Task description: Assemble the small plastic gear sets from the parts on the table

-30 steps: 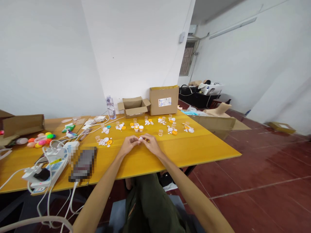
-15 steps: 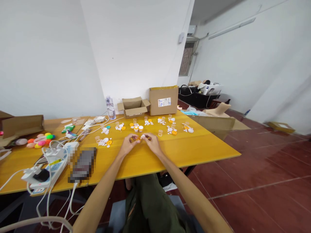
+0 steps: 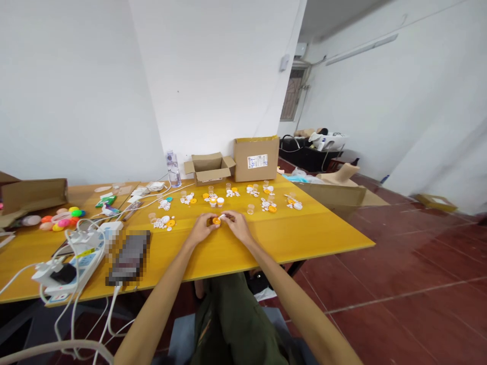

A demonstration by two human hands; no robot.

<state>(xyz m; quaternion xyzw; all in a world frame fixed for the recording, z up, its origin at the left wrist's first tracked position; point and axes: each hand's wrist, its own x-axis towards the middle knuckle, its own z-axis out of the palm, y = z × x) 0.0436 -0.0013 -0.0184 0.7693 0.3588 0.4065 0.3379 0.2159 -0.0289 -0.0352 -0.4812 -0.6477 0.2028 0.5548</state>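
Above the wooden table (image 3: pixel 243 253), my left hand (image 3: pixel 203 228) is closed on a small round orange plastic part (image 3: pixel 216 221). My right hand (image 3: pixel 235 225) pinches a small white plastic piece (image 3: pixel 222 217) right beside it; its exact shape is too small to make out. Just beyond my hands stand two little cups, one with an orange top (image 3: pixel 212 202) and one all white (image 3: pixel 220 202). A clear plastic cylinder (image 3: pixel 250 209) stands to the right of my right hand.
Little groups of white, orange and clear parts (image 3: pixel 163 222) lie across the table. Behind them are an open carton (image 3: pixel 211 170), a closed carton (image 3: pixel 256 159) and a bottle (image 3: pixel 173 170). A phone (image 3: pixel 129 257) and a power strip (image 3: pixel 87 261) with cables lie left.
The orange part in my left hand now shows its round face more plainly. My right hand, with the white piece, has shifted slightly. The things on the table stay put.
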